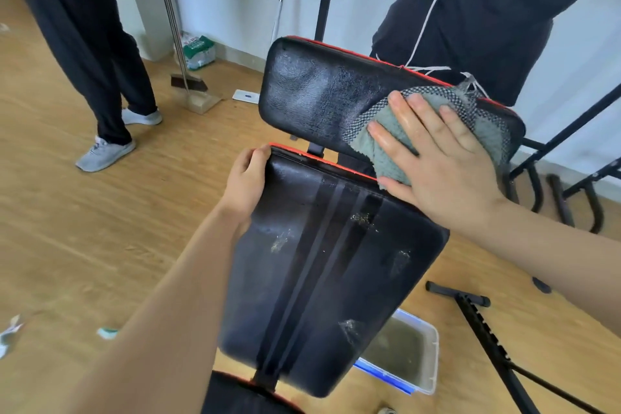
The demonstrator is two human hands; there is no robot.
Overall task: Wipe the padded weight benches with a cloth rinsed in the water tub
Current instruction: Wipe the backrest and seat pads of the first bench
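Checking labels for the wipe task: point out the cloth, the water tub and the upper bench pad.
cloth (388, 163): head view, grey terry between forefinger and thumb.
water tub (435, 360): head view, right rim.
upper bench pad (319, 94): head view, bare black face, left half.

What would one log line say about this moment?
step: wipe upper pad | right hand: flat, pressing cloth on upper pad | left hand: grips lower pad corner | water tub: on floor by bench
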